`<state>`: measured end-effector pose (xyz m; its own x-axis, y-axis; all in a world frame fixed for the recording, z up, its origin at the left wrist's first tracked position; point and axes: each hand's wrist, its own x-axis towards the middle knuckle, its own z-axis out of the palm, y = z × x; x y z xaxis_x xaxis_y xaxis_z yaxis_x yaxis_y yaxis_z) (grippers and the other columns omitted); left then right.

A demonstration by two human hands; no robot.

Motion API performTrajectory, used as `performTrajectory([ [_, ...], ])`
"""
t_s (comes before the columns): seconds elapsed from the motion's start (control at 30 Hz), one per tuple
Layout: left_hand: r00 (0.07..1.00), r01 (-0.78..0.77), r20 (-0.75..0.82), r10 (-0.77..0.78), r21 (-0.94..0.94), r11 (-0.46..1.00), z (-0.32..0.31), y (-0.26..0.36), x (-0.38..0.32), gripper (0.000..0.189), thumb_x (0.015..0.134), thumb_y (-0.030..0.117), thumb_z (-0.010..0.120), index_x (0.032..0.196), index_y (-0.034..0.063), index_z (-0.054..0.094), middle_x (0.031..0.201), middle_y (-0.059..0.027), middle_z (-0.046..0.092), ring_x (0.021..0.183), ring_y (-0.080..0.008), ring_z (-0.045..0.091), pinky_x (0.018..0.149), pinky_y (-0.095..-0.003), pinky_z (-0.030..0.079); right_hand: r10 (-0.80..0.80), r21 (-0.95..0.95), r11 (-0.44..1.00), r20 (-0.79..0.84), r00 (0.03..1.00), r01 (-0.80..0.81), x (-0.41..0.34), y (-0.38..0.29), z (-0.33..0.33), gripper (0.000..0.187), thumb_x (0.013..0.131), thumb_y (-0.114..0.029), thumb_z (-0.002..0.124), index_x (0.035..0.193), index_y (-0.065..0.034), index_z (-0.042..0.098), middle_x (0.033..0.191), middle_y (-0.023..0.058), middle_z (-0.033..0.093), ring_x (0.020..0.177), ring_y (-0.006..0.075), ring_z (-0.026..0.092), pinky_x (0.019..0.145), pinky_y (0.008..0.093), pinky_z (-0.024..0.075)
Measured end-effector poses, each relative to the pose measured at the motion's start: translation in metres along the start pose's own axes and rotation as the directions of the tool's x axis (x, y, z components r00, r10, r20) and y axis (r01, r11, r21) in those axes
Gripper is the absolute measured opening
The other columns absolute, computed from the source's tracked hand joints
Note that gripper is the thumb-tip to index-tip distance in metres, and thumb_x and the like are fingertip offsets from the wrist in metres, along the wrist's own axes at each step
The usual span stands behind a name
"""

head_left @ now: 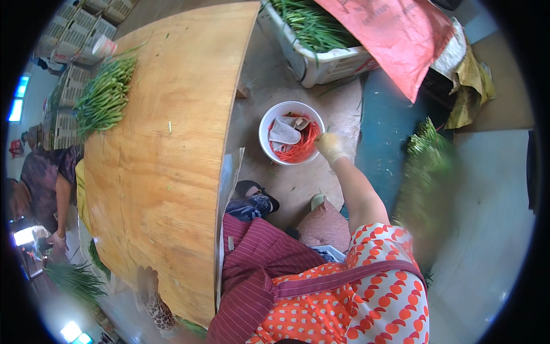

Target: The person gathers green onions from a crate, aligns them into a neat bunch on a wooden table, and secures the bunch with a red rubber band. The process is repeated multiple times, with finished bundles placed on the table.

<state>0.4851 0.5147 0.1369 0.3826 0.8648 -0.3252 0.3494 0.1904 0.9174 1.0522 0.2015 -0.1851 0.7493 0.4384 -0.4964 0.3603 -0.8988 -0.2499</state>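
My right hand [331,147], in a pale glove, reaches to the rim of a white bucket [263,133]. Its fingers are bent beside red strips [304,148] inside; whether they grip any is unclear. Grey-white cloth [284,130] lies on the strips. At the near end of a plywood table [172,172], my left hand [148,286] has its fingers extended, holding nothing, with a leopard-print sleeve at the wrist. A pile of cut green stalks [107,92] rests at the table's far left edge, away from both hands.
A white crate [335,64] of long green leaves stands beyond the bucket, partly under a red sheet [386,34]. Green bundles [429,172] lie at the right. Another person [47,180] is across the table, near more greens [75,279]. Stacked crates [75,34] stand at upper left.
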Motion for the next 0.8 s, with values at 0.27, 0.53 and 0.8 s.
performTrajectory([
  [0.27,0.975,-0.049,-0.190,0.118,0.332,0.942,0.072,0.033,-0.027,0.043,0.095,0.017,0.049,0.132,-0.0033,0.044,0.122,-0.0170,0.055,0.111,-0.0249,0.055,0.099,-0.0352,0.042,-0.209,-0.419,0.869,0.172,0.963,0.263,0.030,-0.067,0.060,0.022,0.086,-0.024,0.054,0.099,-0.0162,0.070,0.104,0.0056,0.067,0.095,0.0224,0.064,0.075,0.0380,0.0503],
  [0.53,0.952,0.086,-0.304,0.028,0.356,0.930,0.109,0.056,-0.023,0.041,0.095,0.014,0.049,0.130,-0.0055,0.044,0.122,-0.0169,0.055,0.110,-0.0244,0.055,0.099,-0.0331,0.043,-0.191,-0.472,0.847,0.163,0.968,0.247,0.027,-0.089,0.089,0.022,0.085,-0.018,0.051,0.094,-0.0139,0.070,0.103,0.0064,0.066,0.098,0.0213,0.062,0.080,0.0378,0.0464],
  [0.8,0.968,-0.001,-0.235,0.085,0.338,0.941,0.104,0.045,-0.017,0.040,0.095,0.012,0.047,0.131,-0.0055,0.044,0.122,-0.0164,0.055,0.111,-0.0242,0.055,0.099,-0.0329,0.043,-0.065,0.331,0.940,-0.070,0.995,0.085,0.026,-0.055,0.065,0.025,0.082,-0.024,0.059,0.101,-0.0101,0.068,0.102,0.0086,0.065,0.096,0.0250,0.062,0.087,0.0384,0.0474],
])
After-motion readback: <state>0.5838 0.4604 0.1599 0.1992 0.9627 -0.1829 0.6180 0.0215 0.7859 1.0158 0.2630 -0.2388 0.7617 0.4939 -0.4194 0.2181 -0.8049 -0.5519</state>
